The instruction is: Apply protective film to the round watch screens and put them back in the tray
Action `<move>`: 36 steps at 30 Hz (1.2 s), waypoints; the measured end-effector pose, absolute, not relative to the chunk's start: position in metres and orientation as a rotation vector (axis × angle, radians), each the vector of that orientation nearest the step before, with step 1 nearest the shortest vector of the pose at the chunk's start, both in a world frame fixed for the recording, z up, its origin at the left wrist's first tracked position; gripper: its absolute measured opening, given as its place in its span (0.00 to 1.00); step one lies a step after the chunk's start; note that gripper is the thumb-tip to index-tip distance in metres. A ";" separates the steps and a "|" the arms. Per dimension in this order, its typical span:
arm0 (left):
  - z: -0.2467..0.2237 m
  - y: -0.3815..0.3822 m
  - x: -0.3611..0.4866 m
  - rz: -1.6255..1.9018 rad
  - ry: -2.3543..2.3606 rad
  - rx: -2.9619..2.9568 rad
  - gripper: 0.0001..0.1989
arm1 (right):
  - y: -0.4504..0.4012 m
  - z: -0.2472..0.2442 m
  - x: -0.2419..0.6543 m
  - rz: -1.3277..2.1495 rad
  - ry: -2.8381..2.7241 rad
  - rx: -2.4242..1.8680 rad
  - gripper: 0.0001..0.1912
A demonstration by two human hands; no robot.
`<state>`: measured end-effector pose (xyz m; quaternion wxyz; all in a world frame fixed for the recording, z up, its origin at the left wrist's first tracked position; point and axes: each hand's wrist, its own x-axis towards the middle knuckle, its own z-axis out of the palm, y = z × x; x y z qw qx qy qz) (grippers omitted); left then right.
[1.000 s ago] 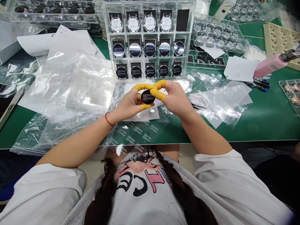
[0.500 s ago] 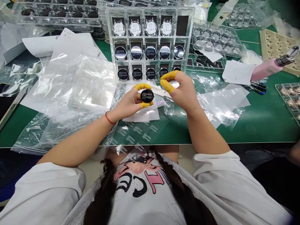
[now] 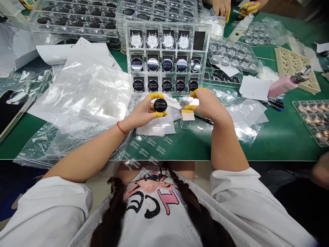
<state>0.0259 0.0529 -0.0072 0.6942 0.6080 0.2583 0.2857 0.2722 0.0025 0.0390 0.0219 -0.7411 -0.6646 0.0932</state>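
Between yellow-covered fingertips, my left hand (image 3: 145,111) holds a round black disc (image 3: 160,105) with small white print facing up. To the right, my right hand (image 3: 207,104) has its thumb and fingers apart, with nothing visible between them; yellow covers are on these fingertips too. Just below its fingers lies a small pale pad with a yellow edge (image 3: 188,115). Behind both hands a clear tray (image 3: 167,56) stands tilted up, with round watch-like pieces in its pockets on black inserts. White paper (image 3: 156,126) lies under the left hand.
Plastic bags (image 3: 87,89) cover the left side, beside a phone (image 3: 12,108). Stacked trays (image 3: 74,29) stand behind. A pink bottle (image 3: 282,85), pens (image 3: 273,104) and a beige tray (image 3: 295,68) are at the right. Another person's hands (image 3: 222,8) show at the top.
My right hand has moved right and down, away from the disc, with its fingers further apart. The view has shifted, showing another person's hands at the top. My left hand still holds the disc.
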 end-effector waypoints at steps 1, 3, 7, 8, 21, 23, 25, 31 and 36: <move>-0.007 0.053 0.026 0.636 0.580 1.353 0.30 | -0.001 0.039 0.277 0.311 -2.135 -2.263 0.20; -0.006 0.053 0.026 0.632 0.577 1.352 0.30 | -0.007 0.036 0.284 0.439 -2.238 -2.230 0.17; -0.005 0.052 0.026 0.621 0.566 1.368 0.29 | -0.013 0.024 0.288 0.642 -2.138 -2.296 0.13; -0.006 0.052 0.026 0.622 0.568 1.375 0.30 | -0.014 0.023 0.288 0.606 -2.123 -2.306 0.11; -0.006 0.049 0.027 0.630 0.584 1.389 0.29 | -0.037 0.016 0.292 0.500 -1.991 -2.349 0.10; -0.007 0.048 0.027 0.626 0.586 1.394 0.29 | -0.038 0.021 0.286 0.419 -1.938 -2.364 0.02; -0.007 0.047 0.027 0.626 0.577 1.397 0.28 | -0.037 0.027 0.274 0.374 -1.857 -2.241 0.05; -0.005 0.045 0.027 0.630 0.520 1.452 0.29 | -0.031 0.040 0.221 0.351 -1.832 -1.530 0.10; -0.006 0.046 0.025 0.648 0.484 1.513 0.26 | -0.024 0.032 0.208 0.290 -1.910 -1.253 0.10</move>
